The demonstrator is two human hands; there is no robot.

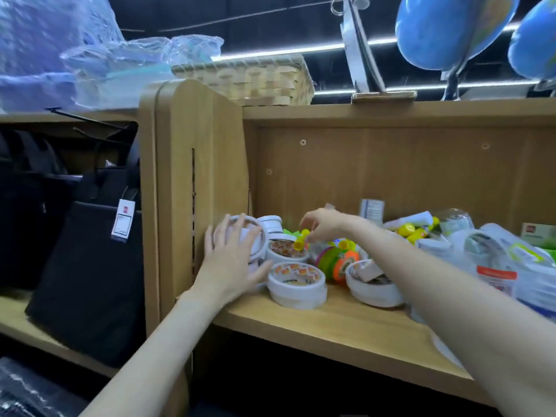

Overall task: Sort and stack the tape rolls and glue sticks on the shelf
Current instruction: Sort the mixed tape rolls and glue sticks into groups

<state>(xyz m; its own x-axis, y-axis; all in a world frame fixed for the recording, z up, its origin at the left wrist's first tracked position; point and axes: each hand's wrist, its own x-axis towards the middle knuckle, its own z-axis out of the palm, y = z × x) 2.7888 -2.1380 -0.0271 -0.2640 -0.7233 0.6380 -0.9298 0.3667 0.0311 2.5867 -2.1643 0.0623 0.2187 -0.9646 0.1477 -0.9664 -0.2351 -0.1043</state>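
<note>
On the shelf (346, 320), right hand (322, 225) pinches glue stick (301, 239) (yellow cap).

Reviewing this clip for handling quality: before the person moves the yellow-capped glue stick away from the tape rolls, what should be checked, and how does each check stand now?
1. Right hand pinches the glue stick: ok.
2. Glue stick lifted free of the tape roll beneath: cannot tell.
3. Left hand steadies the tilted tape roll at the shelf's left wall: ok, fingers spread on it.
4. Front stack of tape rolls sits square: ok.
5. Bare shelf space at the front for sorting: ok.
</note>
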